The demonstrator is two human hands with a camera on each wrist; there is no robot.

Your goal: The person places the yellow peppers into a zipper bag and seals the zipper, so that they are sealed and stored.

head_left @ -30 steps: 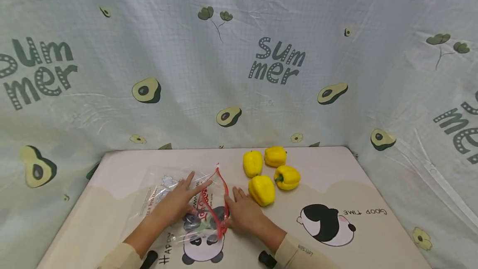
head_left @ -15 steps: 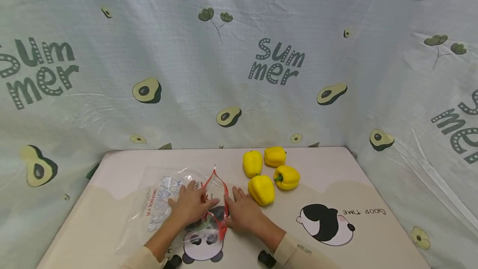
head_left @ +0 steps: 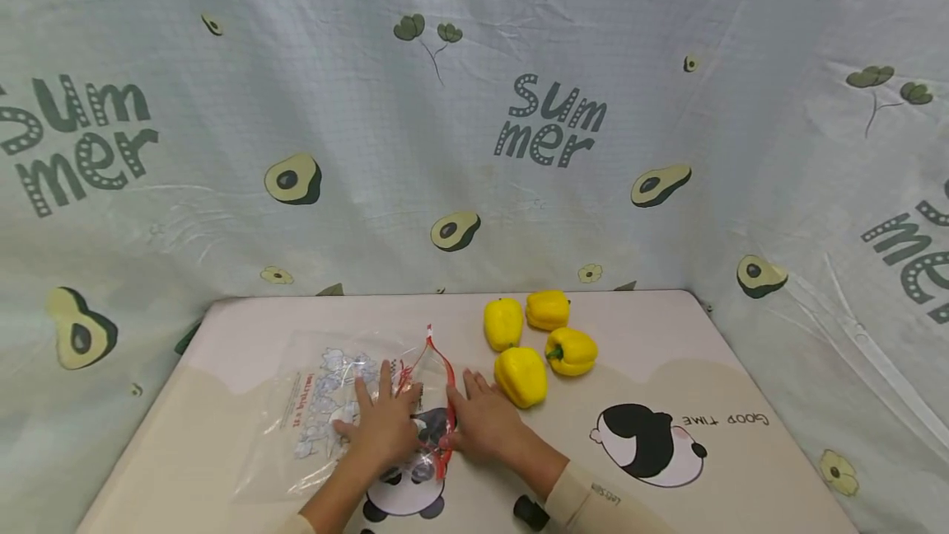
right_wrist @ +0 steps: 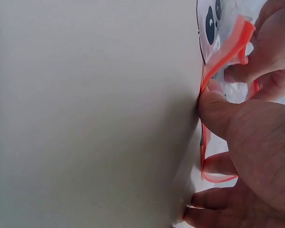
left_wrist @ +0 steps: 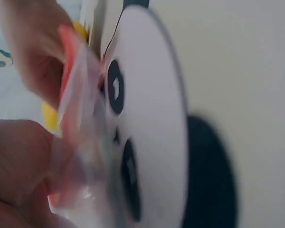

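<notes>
Plastic bag [head_left: 322, 406] (clear, glossy, red-edged) lies near plump yellow peppers [head_left: 521, 377].

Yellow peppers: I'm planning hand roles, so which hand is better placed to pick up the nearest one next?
Probably the right hand: it lies close beside the nearest yellow pepper, though its thumb touches the red edge of the clear bag. The left hand is spread over the bag, farther off.
</notes>
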